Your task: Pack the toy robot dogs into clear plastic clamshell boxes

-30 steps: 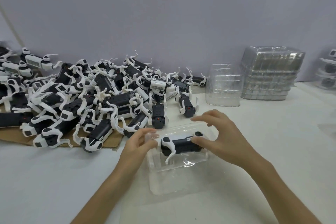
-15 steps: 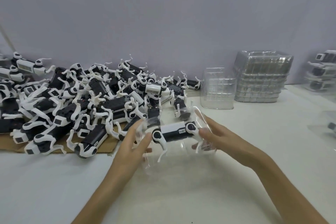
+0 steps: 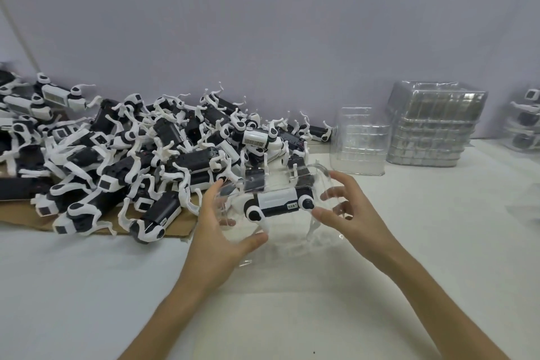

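Observation:
A clear plastic clamshell box [image 3: 292, 231] is lifted off the white table in front of me, with one black-and-white toy robot dog [image 3: 277, 203] inside it. My left hand [image 3: 217, 231] grips the box's left side, thumb under its front edge. My right hand [image 3: 353, 213] holds the right side with curled fingers round the clear wall. A big heap of loose toy robot dogs [image 3: 140, 161] lies on brown cardboard [image 3: 175, 223] to the left.
A stack of empty clear clamshells [image 3: 361, 142] stands behind the box, and a taller stack of them [image 3: 432, 124] to its right. Packed boxes [image 3: 526, 123] sit at the far right edge. A grey wall closes the back.
The box with the dog lay flat on the table with both hands pressing on it; now both hands have raised it and turned it upright, closer to the heap.

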`<act>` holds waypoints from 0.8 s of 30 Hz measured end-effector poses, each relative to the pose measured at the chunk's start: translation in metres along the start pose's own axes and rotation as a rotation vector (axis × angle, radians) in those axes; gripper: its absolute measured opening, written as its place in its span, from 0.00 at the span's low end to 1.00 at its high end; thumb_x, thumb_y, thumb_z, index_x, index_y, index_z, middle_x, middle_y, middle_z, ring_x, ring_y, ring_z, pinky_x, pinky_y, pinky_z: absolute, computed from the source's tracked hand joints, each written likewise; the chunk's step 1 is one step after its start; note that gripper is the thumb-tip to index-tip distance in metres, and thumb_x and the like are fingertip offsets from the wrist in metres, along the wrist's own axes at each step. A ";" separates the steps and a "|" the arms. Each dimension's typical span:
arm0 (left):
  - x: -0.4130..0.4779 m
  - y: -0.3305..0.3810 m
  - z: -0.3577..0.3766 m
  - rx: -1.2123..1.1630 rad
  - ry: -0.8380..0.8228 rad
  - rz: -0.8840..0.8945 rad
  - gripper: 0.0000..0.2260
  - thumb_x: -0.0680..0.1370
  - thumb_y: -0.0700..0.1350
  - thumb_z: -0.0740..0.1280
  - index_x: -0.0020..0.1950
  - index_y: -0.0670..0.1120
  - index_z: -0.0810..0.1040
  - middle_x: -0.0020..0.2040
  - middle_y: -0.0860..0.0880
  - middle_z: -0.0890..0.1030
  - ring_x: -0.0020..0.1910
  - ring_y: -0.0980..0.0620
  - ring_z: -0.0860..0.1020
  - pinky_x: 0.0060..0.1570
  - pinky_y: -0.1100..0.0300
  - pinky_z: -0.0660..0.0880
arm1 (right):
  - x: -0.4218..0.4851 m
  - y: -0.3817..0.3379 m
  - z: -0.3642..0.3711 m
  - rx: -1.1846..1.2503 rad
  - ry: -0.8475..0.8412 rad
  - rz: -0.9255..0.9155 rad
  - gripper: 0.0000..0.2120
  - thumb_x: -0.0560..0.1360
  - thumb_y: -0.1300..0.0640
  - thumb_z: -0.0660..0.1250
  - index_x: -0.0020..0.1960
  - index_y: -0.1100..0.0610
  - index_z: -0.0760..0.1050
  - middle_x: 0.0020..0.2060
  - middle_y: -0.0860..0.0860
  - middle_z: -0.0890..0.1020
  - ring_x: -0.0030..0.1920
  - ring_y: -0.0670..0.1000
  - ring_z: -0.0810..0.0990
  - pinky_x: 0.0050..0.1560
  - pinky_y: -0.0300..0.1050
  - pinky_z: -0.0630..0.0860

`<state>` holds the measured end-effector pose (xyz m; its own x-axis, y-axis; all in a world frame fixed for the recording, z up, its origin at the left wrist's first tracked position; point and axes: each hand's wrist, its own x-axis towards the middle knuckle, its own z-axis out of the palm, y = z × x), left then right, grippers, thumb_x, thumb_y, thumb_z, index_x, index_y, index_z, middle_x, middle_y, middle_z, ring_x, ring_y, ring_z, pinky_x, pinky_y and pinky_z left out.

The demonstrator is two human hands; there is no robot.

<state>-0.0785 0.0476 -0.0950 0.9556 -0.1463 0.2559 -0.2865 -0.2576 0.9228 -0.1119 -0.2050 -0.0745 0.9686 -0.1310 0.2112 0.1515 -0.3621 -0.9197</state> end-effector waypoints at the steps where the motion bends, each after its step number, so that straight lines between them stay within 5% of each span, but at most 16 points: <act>1: 0.001 0.001 0.000 0.000 0.009 -0.002 0.50 0.59 0.58 0.81 0.75 0.66 0.57 0.66 0.60 0.70 0.55 0.58 0.77 0.52 0.55 0.75 | 0.000 -0.002 0.000 0.011 -0.033 0.041 0.34 0.61 0.30 0.71 0.65 0.27 0.65 0.54 0.42 0.78 0.40 0.43 0.77 0.38 0.34 0.73; 4: 0.000 0.004 0.001 -0.061 0.023 -0.045 0.51 0.58 0.59 0.82 0.75 0.63 0.58 0.66 0.60 0.70 0.52 0.62 0.78 0.49 0.58 0.75 | 0.001 -0.004 0.000 0.043 -0.095 0.160 0.39 0.64 0.29 0.71 0.71 0.35 0.63 0.54 0.46 0.80 0.40 0.45 0.83 0.37 0.37 0.74; 7: -0.002 0.006 0.003 -0.145 -0.039 -0.112 0.39 0.63 0.62 0.78 0.69 0.71 0.63 0.68 0.60 0.70 0.49 0.73 0.77 0.47 0.64 0.72 | 0.001 -0.005 0.000 0.058 -0.084 0.253 0.34 0.67 0.32 0.72 0.69 0.42 0.68 0.52 0.50 0.83 0.42 0.50 0.86 0.40 0.46 0.77; 10: -0.002 0.008 0.001 -0.239 -0.086 -0.190 0.37 0.66 0.59 0.79 0.71 0.69 0.66 0.71 0.61 0.68 0.52 0.77 0.74 0.58 0.59 0.73 | -0.001 -0.007 -0.003 0.042 -0.131 0.345 0.34 0.65 0.29 0.72 0.66 0.42 0.71 0.50 0.48 0.84 0.44 0.46 0.86 0.40 0.43 0.79; 12: 0.000 0.007 0.001 -0.222 -0.098 -0.223 0.38 0.67 0.60 0.78 0.74 0.63 0.67 0.72 0.60 0.69 0.61 0.71 0.72 0.65 0.55 0.70 | -0.001 -0.008 -0.003 -0.053 -0.057 0.356 0.35 0.68 0.31 0.73 0.70 0.43 0.69 0.59 0.46 0.80 0.53 0.45 0.83 0.49 0.43 0.80; 15: -0.001 0.004 0.004 -0.134 -0.092 -0.265 0.38 0.67 0.65 0.72 0.75 0.58 0.67 0.72 0.58 0.71 0.68 0.59 0.71 0.62 0.58 0.66 | -0.003 -0.006 -0.001 -0.427 0.204 0.087 0.28 0.76 0.47 0.72 0.73 0.46 0.68 0.67 0.45 0.72 0.67 0.48 0.73 0.67 0.52 0.70; 17: -0.002 0.002 0.007 -0.097 -0.080 -0.270 0.35 0.70 0.64 0.70 0.75 0.57 0.67 0.72 0.59 0.71 0.69 0.58 0.70 0.62 0.58 0.65 | -0.008 -0.014 0.001 -0.441 0.279 -0.238 0.20 0.76 0.58 0.70 0.66 0.45 0.75 0.58 0.42 0.76 0.59 0.46 0.77 0.64 0.51 0.72; 20: -0.003 -0.002 0.009 -0.013 -0.045 -0.256 0.28 0.75 0.61 0.70 0.72 0.57 0.68 0.70 0.59 0.71 0.69 0.59 0.69 0.64 0.58 0.64 | -0.015 -0.031 0.004 -0.577 0.015 -0.400 0.14 0.75 0.56 0.63 0.56 0.41 0.78 0.44 0.38 0.77 0.46 0.43 0.77 0.54 0.42 0.70; 24: -0.001 -0.006 0.009 0.037 -0.031 -0.269 0.25 0.76 0.61 0.70 0.70 0.57 0.70 0.67 0.58 0.73 0.68 0.58 0.70 0.65 0.56 0.66 | -0.015 -0.044 0.016 -1.026 -0.313 -0.322 0.16 0.81 0.52 0.52 0.60 0.38 0.75 0.45 0.43 0.77 0.49 0.45 0.72 0.63 0.46 0.62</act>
<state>-0.0781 0.0409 -0.1033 0.9952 -0.0972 -0.0071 -0.0250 -0.3256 0.9452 -0.1302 -0.1726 -0.0420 0.9423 0.2913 0.1650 0.3096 -0.9458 -0.0983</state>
